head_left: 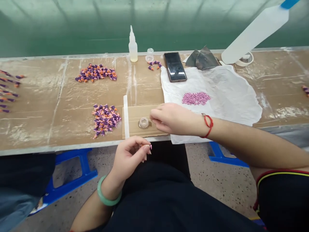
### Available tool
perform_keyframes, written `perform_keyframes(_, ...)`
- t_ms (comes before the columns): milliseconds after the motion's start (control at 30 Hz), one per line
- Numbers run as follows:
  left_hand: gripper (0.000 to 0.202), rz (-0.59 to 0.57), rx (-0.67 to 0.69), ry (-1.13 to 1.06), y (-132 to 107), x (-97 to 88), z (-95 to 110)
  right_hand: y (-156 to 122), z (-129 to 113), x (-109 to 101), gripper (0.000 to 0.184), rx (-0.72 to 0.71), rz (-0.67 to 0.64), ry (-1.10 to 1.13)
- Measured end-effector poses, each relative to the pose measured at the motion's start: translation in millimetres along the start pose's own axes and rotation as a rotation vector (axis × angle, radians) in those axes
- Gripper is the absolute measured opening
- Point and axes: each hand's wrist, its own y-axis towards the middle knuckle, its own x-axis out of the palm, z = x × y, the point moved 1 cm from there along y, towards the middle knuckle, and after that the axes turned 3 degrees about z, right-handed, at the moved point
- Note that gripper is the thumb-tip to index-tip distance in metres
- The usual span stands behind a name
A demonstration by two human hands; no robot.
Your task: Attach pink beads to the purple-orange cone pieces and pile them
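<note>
My right hand point(169, 118) reaches over the table edge, fingers pinched together just right of a small clear cap point(144, 122) that rests on a cardboard sheet point(135, 112). What the pinch holds is too small to make out. My left hand point(131, 155) hovers below the table edge over my lap, fingers curled in a loose pinch with nothing visible in it. A pile of small purple-and-pink pieces point(105, 118) lies left of the cardboard. A patch of tiny pink beads point(196, 98) sits on a white plastic sheet point(229, 96) to the right.
A second purple-and-orange pile point(96, 72) lies farther back, with a glue bottle point(132, 46), a small clear jar point(150, 54) and a black phone point(175, 66). More pieces line the far left edge point(8, 91). A white paddle-like object point(256, 32) leans at back right.
</note>
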Motion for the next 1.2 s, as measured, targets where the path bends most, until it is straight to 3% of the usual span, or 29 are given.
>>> perform_keyframes(100, 0.020, 0.019, -0.029, -0.029, -0.4, -4.0, -4.3, 19.6, -4.8, -2.6, 0.017, 0.011, -0.148, -0.114)
perform_keyframes(233, 0.020, 0.048, -0.046, -0.044, 2.2, -10.7, -8.2, 29.7, -9.2, -5.2, 0.015, -0.028, -0.215, -0.209)
perform_keyframes(533, 0.022, 0.085, -0.032, -0.083, 7.1, -20.1, -16.1, 33.5, -9.9, 0.3, 0.012, -0.082, -0.202, -0.258)
perform_keyframes(700, 0.021, 0.112, -0.042, -0.169, 7.5, -20.0, -16.0, 32.8, -14.1, -7.5, 0.015, -0.064, -0.172, -0.216)
perform_keyframes(767, 0.024, 0.141, -0.038, -0.251, 7.5, -19.3, -13.5, 28.7, -16.9, -13.6, 0.018, -0.022, -0.111, -0.064)
perform_keyframes(833, 0.030, 0.172, -0.020, -0.339, 7.1, -17.8, -9.0, 22.5, -20.7, -19.1, 0.021, 0.050, -0.060, 0.236)
perform_keyframes(967, 0.032, 0.169, 0.035, -0.441, 5.2, -13.3, 1.9, 8.7, -30.1, -22.9, 0.021, 0.228, -0.108, 0.897)
perform_keyframes(1033, 0.029, 0.148, 0.056, -0.451, 3.7, -11.2, 5.9, 3.6, -34.2, -22.8, 0.019, 0.266, -0.144, 1.027)
perform_keyframes(1200, 0.027, 0.151, 0.072, -0.450, -0.1, -7.5, 10.5, -4.1, -39.2, -24.4, 0.016, 0.258, -0.148, 1.059)
